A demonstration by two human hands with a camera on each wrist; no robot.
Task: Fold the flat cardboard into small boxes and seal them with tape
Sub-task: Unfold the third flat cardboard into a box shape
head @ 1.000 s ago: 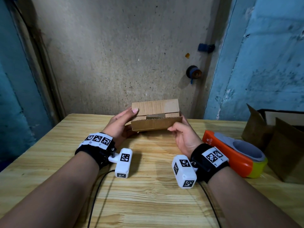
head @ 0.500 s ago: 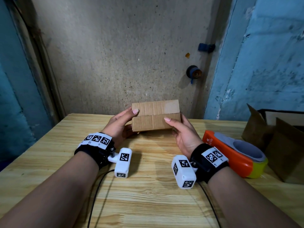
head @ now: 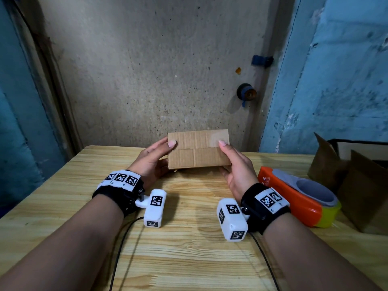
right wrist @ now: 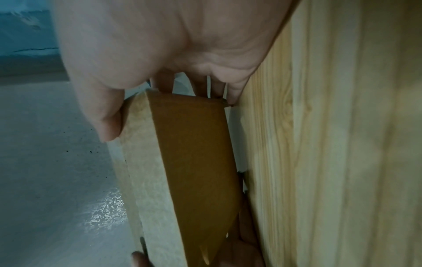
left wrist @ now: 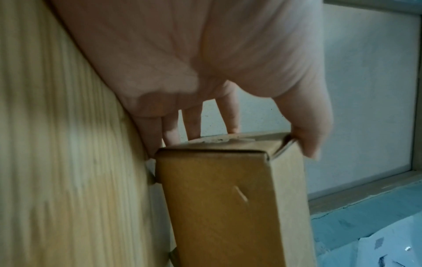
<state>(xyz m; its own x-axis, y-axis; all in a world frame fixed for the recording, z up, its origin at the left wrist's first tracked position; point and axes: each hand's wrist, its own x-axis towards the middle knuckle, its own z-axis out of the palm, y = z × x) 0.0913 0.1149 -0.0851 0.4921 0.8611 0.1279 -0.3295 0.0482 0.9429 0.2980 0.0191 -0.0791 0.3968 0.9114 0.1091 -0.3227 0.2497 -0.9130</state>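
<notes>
Wooden table (head: pixel 189 259) fills the lower half of the head view, against a grey wall. At frame centre, the small cardboard box (head: pixel 198 149) is held just above the table's far edge, flaps closed. The left hand (head: pixel 152 160) grasps its left end, thumb on the top flap. The right hand (head: pixel 236 164) grasps its right end, thumb likewise on top. An orange tape dispenser (head: pixel 298 198) lies at right, beside open cardboard boxes (head: pixel 357 181).
</notes>
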